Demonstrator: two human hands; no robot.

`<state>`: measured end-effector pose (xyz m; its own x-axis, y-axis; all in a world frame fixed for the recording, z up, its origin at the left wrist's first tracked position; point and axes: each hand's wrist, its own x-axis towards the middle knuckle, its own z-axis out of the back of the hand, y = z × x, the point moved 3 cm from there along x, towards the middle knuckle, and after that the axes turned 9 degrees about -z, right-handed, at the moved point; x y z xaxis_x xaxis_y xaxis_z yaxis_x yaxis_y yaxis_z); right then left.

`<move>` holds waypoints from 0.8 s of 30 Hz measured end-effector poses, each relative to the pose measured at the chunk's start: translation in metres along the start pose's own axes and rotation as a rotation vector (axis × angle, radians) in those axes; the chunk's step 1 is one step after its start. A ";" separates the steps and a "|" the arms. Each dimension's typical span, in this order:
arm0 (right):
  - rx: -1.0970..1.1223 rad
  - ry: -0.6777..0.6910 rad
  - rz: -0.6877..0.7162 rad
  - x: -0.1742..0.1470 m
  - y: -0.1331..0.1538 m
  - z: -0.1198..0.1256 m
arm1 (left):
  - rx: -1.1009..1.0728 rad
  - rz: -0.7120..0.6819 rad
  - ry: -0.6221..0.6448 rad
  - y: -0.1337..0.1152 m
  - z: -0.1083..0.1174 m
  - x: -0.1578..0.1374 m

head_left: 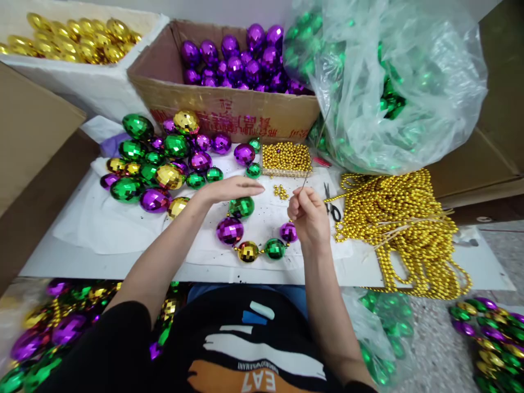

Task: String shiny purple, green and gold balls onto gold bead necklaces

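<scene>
My right hand (309, 215) is closed in a pinch on a thin dark needle (304, 181), which sticks up from the fingertips. My left hand (235, 189) is held flat with fingers stretched out, over the green ball (241, 207) at one end of a strand. That strand curves across the white cloth with a purple ball (230, 230), a gold ball (248, 251), another green ball (274, 248) and a small purple ball (289, 232) beside my right wrist. Small gold beads (280, 191) lie loose between my hands. Behind them stands a shallow box of gold beads (286, 157).
Loose shiny balls (170, 176) crowd the left of the table. Scissors (332, 203) and heaped gold bead strands (393, 218) lie to the right. Along the back stand a white foam box (102, 82), a cardboard box (196, 103) of purple balls and a plastic bag (409, 98).
</scene>
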<state>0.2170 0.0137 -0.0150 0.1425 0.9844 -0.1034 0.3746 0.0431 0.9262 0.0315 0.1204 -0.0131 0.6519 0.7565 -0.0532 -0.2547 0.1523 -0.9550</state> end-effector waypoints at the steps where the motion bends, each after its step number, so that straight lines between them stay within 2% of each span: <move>1: 0.033 -0.017 -0.034 -0.004 -0.008 0.004 | 0.004 -0.010 0.022 0.003 -0.005 0.016; 4: 0.128 -0.068 -0.121 -0.015 -0.024 0.010 | 0.280 -0.057 -0.022 0.009 -0.024 0.058; 6: 0.159 -0.096 -0.162 -0.020 -0.030 0.013 | 0.481 -0.056 -0.068 0.012 -0.037 0.076; 8: 0.175 -0.118 -0.188 -0.024 -0.033 0.017 | 0.599 -0.050 -0.060 0.016 -0.048 0.085; 14: 0.232 -0.165 -0.227 -0.031 -0.040 0.031 | 0.911 -0.104 0.099 0.026 -0.064 0.088; 21: 0.208 -0.168 -0.240 -0.034 -0.041 0.030 | 1.055 -0.142 0.178 0.023 -0.062 0.086; 23: 0.157 -0.185 -0.233 -0.036 -0.039 0.029 | 1.019 -0.158 0.168 0.016 -0.055 0.079; 24: 0.119 -0.199 -0.225 -0.038 -0.037 0.028 | 0.933 -0.161 0.137 0.013 -0.049 0.074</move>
<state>0.2239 -0.0297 -0.0556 0.2156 0.8992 -0.3808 0.5201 0.2243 0.8241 0.1115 0.1473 -0.0438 0.7917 0.6100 -0.0320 -0.5827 0.7384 -0.3396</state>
